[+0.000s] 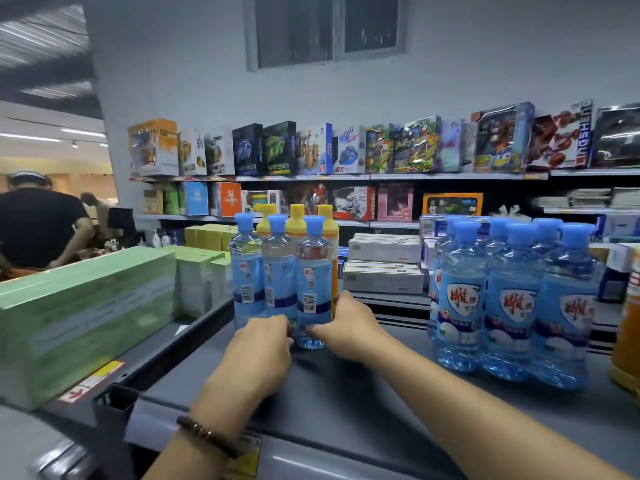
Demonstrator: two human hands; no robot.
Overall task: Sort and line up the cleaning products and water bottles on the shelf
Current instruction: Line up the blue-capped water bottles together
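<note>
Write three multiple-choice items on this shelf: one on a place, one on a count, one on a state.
1. The green box lies: A left of the held blue-capped bottles; B right of them; C behind them.
2. How many yellow caps stand behind those bottles? A one; B three; C six.
3. The left hand and right hand: A hang idle; B carry a box; C hold the bottles' bases.
A: it fills the left edge. B: three caps show. C: fingers curl round the bases.
</note>
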